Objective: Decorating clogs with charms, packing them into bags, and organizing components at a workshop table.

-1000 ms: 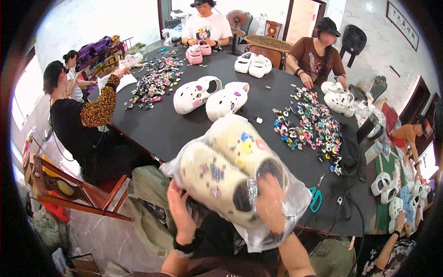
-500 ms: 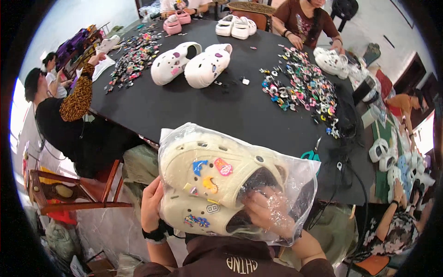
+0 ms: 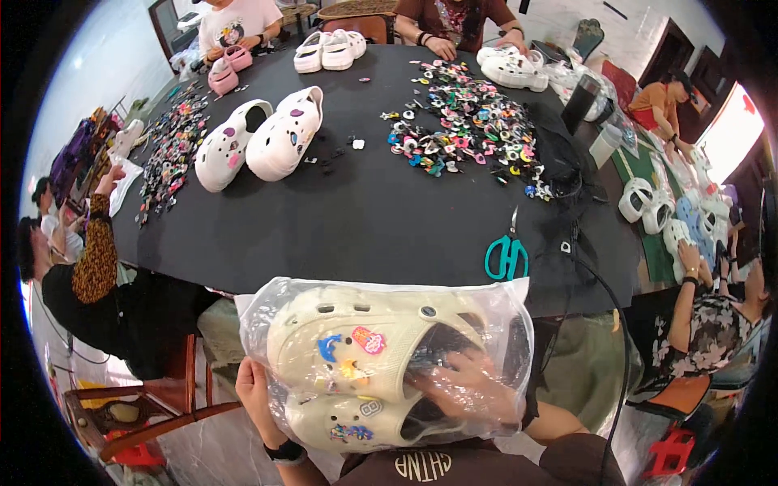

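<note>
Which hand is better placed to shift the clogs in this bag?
Probably the right hand: it's inside the bag, by the openings of the clogs. The left hand is outside, at the bag's left edge.

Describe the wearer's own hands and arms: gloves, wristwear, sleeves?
Both the left hand and right hand are ungloved. The left wrist wears a black band with a greyish edge; no band is visible on the right. The right forearm is bare below a dark brown sleeve.
</note>
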A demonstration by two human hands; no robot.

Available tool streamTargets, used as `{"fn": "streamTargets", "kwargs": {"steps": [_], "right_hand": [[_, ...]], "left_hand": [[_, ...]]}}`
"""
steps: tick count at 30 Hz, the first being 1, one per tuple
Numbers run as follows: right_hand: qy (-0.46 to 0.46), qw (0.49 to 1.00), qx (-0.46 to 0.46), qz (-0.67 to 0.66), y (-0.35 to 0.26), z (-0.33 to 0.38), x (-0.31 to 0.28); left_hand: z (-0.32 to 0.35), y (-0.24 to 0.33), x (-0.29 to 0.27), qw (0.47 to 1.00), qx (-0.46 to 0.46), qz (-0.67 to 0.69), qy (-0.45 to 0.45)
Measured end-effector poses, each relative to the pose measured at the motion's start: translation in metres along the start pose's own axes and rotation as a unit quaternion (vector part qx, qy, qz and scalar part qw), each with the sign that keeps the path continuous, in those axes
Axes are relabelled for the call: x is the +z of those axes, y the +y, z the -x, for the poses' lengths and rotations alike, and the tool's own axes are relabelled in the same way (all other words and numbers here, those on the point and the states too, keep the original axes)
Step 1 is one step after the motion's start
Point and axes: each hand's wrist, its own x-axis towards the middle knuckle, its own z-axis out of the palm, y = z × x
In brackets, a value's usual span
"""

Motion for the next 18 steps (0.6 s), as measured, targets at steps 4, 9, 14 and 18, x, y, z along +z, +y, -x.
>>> {"fn": "streamTargets", "kwargs": {"steps": [4,9,14,18], "right_hand": [[0.007,1.0,0.014,-0.002,-0.003,0.007,-0.018],[-0.001,0.999,0.049,-0.002,0.002,0.027,-0.009],[-0.006,0.999,0.045,-0.003,0.006,0.016,-0.011],[-0.005,0.999,0.051,-0.005,0.016,0.01,-0.028]], "left_hand": [[-0.001,0.022,0.014,0.984,-0.036,0.141,0.101],[-0.012,0.013,-0.04,0.985,-0.051,0.133,0.093],[-0.003,0.008,-0.057,0.984,-0.078,0.119,0.105],[0.014,0.008,-0.092,0.983,-0.078,0.108,0.126]]}}
